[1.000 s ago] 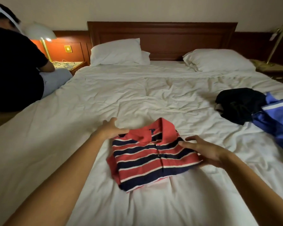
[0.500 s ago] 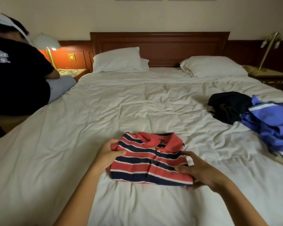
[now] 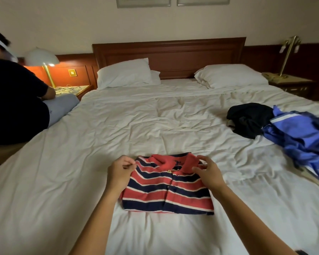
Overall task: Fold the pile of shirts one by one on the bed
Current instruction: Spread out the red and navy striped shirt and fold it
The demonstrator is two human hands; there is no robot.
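A lit bedside lamp (image 3: 41, 57) glows beside a dark wooden headboard (image 3: 168, 56) and white pillows (image 3: 124, 73) beneath a cream wall (image 3: 63, 21) with framed pictures (image 3: 143, 1).

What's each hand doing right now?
Left hand: pinches the striped shirt at its left shoulder.
Right hand: fingers pinch the shirt's collar.

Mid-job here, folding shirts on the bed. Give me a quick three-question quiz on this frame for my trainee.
1. True or false: the striped shirt lies folded on the bed, collar towards the headboard.
2. Which crumpled clothes lie at the right of the bed? A) a black garment and a blue garment; B) a green one and a yellow one; C) two white ones.
3. Fill in: the left hand and right hand are both at the shirt's ____ end.
Key: 1 true; 2 A; 3 collar.
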